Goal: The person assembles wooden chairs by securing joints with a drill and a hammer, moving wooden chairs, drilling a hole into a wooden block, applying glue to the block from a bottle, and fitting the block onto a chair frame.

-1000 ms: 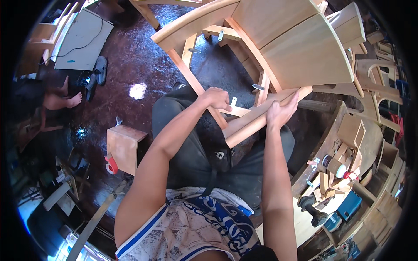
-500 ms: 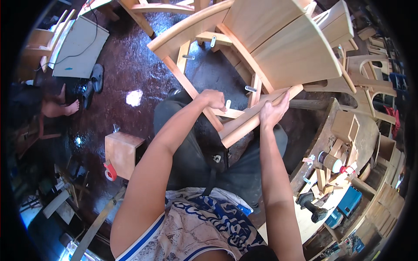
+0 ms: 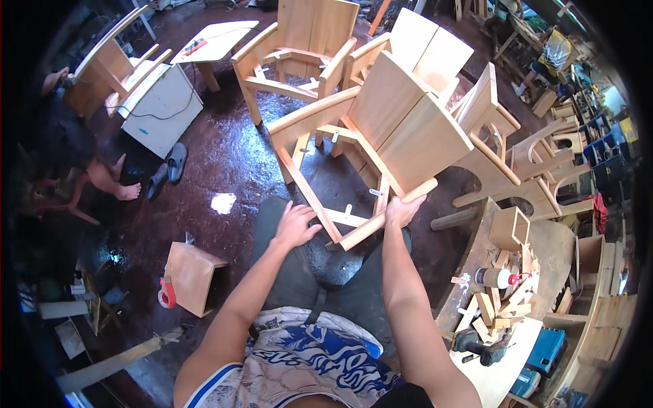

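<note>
Holding a chair (image 3: 425, 143), more chairs (image 3: 331, 24) behind, drill (image 3: 486, 350) and bottle (image 3: 498, 277) right

Co-worker's torso (image 3: 68, 136) indistinct in shadow

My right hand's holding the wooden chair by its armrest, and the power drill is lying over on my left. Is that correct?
Not quite: the head view shows the power drill on your right, not your left. Your right hand is indeed holding the wooden chair by its armrest.
</note>
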`<move>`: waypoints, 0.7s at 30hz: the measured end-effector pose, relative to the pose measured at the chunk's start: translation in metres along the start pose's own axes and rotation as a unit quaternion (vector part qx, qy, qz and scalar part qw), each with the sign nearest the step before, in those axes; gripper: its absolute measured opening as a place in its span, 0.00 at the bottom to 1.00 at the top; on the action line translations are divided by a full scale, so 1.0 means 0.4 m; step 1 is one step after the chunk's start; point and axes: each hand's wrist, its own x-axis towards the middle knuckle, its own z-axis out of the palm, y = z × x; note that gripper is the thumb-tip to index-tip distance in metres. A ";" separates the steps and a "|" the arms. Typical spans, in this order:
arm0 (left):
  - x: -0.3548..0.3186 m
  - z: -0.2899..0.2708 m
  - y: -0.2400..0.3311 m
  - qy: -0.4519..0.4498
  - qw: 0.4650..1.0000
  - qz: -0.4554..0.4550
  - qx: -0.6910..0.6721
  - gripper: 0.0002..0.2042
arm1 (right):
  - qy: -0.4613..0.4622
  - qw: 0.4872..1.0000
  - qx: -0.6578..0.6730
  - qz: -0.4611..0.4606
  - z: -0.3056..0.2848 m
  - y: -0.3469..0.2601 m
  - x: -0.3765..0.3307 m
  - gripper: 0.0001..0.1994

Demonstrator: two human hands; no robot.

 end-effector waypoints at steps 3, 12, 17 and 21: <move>-0.157 -0.064 -0.033 0.061 0.996 -0.005 0.059 0.22 | -0.023 0.999 0.004 0.038 -0.014 -0.013 -0.004 0.50; -0.298 -0.100 0.025 0.141 0.961 -0.222 -0.081 0.42 | -0.031 0.994 0.102 -0.037 0.023 0.063 -0.084 0.52; -0.217 -0.023 0.013 0.049 0.962 -0.261 -0.066 0.47 | -0.040 0.990 0.131 -0.015 -0.008 0.047 -0.115 0.52; -0.104 -0.001 0.005 -0.009 0.962 -0.257 -0.096 0.47 | -0.055 0.980 0.191 -0.014 -0.001 0.068 -0.120 0.52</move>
